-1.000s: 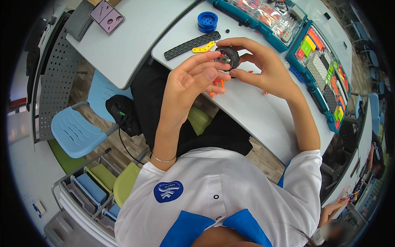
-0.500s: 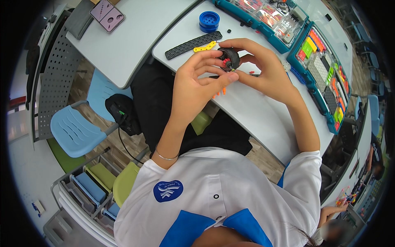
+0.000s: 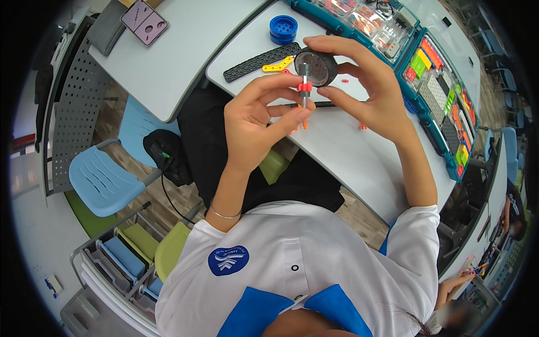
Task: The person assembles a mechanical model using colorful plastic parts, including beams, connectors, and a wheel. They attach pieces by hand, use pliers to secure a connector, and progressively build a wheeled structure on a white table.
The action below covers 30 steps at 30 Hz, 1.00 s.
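Note:
Over the white table (image 3: pixel 359 151), my left hand (image 3: pixel 247 121) pinches a thin metal axle (image 3: pixel 304 88) carrying a red collar and dark pieces. The axle stands roughly upright. My right hand (image 3: pixel 379 92) grips a black wheel (image 3: pixel 325 67) by its rim, with its disc face turned toward the axle. The axle's top end overlaps the wheel in view; whether they touch I cannot tell. Beyond my left fingers lie a yellow bent beam (image 3: pixel 278 65) and a long black perforated beam (image 3: pixel 255 64). Small orange pieces (image 3: pixel 305 125) show below my left fingertips.
Blue wheels (image 3: pixel 283 27) sit stacked at the far side. An open teal case (image 3: pixel 402 68) of coloured building parts spans the right. A phone (image 3: pixel 144 22) lies on the adjoining table. Blue chairs (image 3: pixel 106 180) and a black bag (image 3: pixel 163 154) stand to the left.
My hands have moved apart. The wheel has come away from the axle pieces and turned its disc face into view; the axle with its red collar is now exposed in my left hand.

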{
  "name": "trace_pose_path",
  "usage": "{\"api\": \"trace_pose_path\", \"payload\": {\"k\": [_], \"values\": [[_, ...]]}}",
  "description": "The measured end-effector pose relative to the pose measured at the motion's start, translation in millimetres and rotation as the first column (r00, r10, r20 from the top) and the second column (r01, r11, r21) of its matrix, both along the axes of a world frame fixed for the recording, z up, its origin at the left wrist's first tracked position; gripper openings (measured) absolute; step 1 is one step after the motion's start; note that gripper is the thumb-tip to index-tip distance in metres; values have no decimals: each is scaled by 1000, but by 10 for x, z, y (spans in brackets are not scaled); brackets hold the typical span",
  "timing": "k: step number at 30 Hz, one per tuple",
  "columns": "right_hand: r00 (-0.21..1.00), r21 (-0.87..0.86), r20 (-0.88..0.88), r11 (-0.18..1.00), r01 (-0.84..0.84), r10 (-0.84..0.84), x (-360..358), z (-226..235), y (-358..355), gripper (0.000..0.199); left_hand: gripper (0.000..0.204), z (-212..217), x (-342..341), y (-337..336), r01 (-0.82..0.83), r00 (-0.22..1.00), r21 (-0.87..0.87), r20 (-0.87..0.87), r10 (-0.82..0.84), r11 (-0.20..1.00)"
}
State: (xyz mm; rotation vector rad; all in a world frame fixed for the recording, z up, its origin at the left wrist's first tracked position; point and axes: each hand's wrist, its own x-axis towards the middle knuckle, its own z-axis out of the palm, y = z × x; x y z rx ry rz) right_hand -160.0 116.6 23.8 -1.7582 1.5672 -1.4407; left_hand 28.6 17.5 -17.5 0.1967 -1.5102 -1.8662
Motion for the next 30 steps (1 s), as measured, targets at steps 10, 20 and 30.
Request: {"api": "trace_pose_path", "payload": {"k": [10, 20, 30], "values": [[969, 29, -246, 999, -17, 24, 87, 175, 58, 57, 41, 49, 8, -47, -12, 997, 109, 79, 3, 994], [965, 90, -255, 995, -40, 62, 66, 174, 65, 55, 51, 96, 35, -42, -43, 995, 61, 95, 37, 997], [970, 102, -236, 994, -33, 56, 46, 171, 63, 53, 44, 88, 9, -23, -61, 998, -50, 22, 62, 997]]}}
